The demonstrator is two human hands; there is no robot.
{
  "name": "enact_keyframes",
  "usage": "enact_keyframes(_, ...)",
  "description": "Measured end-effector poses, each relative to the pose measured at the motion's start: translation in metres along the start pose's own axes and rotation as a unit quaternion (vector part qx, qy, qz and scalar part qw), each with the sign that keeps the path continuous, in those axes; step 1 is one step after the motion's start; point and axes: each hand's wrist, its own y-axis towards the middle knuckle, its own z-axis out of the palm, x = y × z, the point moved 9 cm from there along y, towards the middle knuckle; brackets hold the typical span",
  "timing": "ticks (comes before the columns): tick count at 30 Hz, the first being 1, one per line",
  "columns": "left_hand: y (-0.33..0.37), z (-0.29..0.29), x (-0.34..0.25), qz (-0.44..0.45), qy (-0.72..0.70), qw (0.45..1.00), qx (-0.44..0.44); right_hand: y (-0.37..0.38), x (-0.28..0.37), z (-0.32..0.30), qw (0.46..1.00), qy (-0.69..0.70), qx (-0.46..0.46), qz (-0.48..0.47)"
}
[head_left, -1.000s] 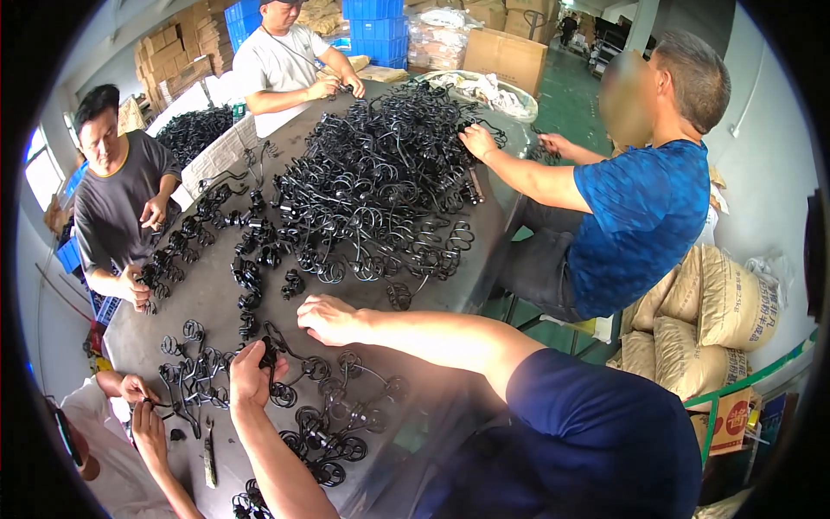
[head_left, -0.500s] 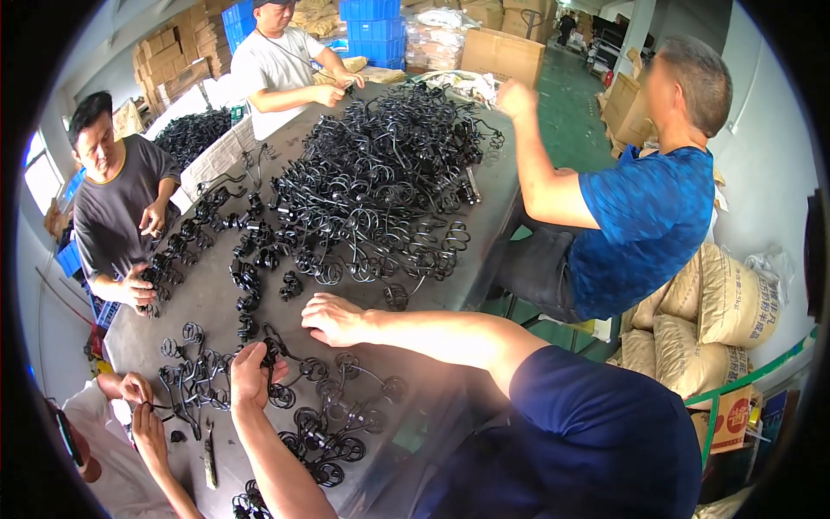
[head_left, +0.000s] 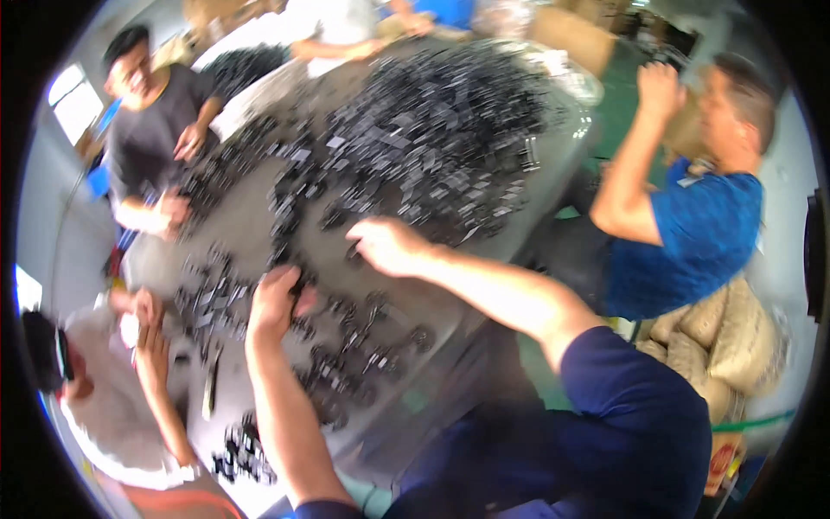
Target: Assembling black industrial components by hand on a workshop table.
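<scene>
Frame is motion-blurred, so detail is limited. Left hand [head_left: 275, 303] sits curled on the grey table [head_left: 251, 221], fingers closed around what looks like one of the small black wire pieces [head_left: 346, 346] scattered near the table's close edge; exact grip is hard to read. Right hand [head_left: 386, 245] hovers palm-down just above the table, fingers loosely bent, between the scattered pieces and the big black wire pile [head_left: 432, 138] that fills the far half; cannot tell if it holds anything. My read: sorting or untangling step, one piece pinned by the left, right reaching for another. Next move likely needs the right hand to drop onto a single loose piece rather than the tangle, since the pile looks interlocked. Around the table: person in blue shirt [head_left: 692, 233] on the right with arm raised, person in dark grey shirt [head_left: 151, 138] at far left, another worker's hands [head_left: 147, 333] at near left.
</scene>
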Motion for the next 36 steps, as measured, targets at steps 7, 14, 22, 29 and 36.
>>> enact_keyframes(7, 0.001, -0.005, 0.003, -0.035, -0.018, 0.997, -0.068, -0.007, -0.022, -0.01, 0.995, 0.077, -0.007, 0.068)
enact_keyframes(14, -0.005, -0.006, 0.002, -0.031, -0.018, 0.996, -0.076, -0.004, 0.008, 0.007, 0.994, -0.076, 0.065, -0.045)
enact_keyframes(22, -0.009, -0.002, -0.002, -0.033, -0.026, 0.995, -0.094, 0.009, 0.011, 0.044, 0.976, -0.114, 0.165, -0.081)
enact_keyframes(29, -0.008, -0.003, -0.002, -0.034, -0.036, 0.996, -0.079, 0.016, 0.009, 0.055, 0.976, -0.092, 0.188, -0.065)
enact_keyframes(36, -0.007, -0.004, -0.001, -0.031, -0.04, 0.995, -0.081, 0.027, 0.004, 0.033, 0.99, -0.094, 0.106, -0.021)
